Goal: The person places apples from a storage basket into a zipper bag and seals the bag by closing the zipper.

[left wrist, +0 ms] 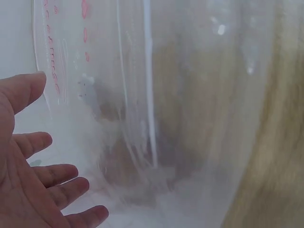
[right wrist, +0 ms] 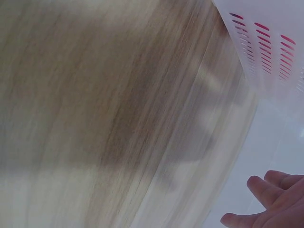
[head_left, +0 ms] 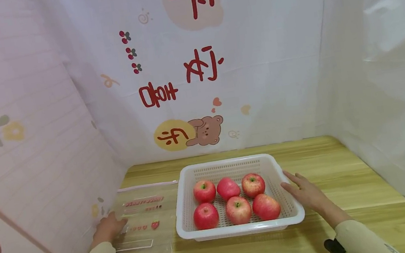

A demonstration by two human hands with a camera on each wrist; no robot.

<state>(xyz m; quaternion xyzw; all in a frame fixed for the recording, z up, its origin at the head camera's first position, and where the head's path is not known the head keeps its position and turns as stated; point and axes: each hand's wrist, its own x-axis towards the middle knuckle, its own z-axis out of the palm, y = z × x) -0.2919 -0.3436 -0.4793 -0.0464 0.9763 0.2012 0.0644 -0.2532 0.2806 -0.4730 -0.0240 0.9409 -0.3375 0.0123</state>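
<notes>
In the head view, a white plastic basket [head_left: 242, 227] with slotted walls stands mid-table and holds several red apples [head_left: 238, 210] in two rows. To its left lies a flat transparent zip bag [head_left: 144, 234] with pink print and a white slider strip along its far edge. My left hand [head_left: 109, 228] is at the bag's left edge; in the left wrist view its fingers [left wrist: 61, 175] are spread and relaxed beside the plastic. Beside the basket's right rim is my right hand [head_left: 307, 193], its fingers extended toward the rim and holding nothing.
Everything rests on a wood-grain table [head_left: 349, 175]. White printed sheets hang behind it as a back wall [head_left: 276, 68] and along both sides, the left one [head_left: 37, 167] close to my left hand. Dark straps [head_left: 334, 247] sit at both wrists.
</notes>
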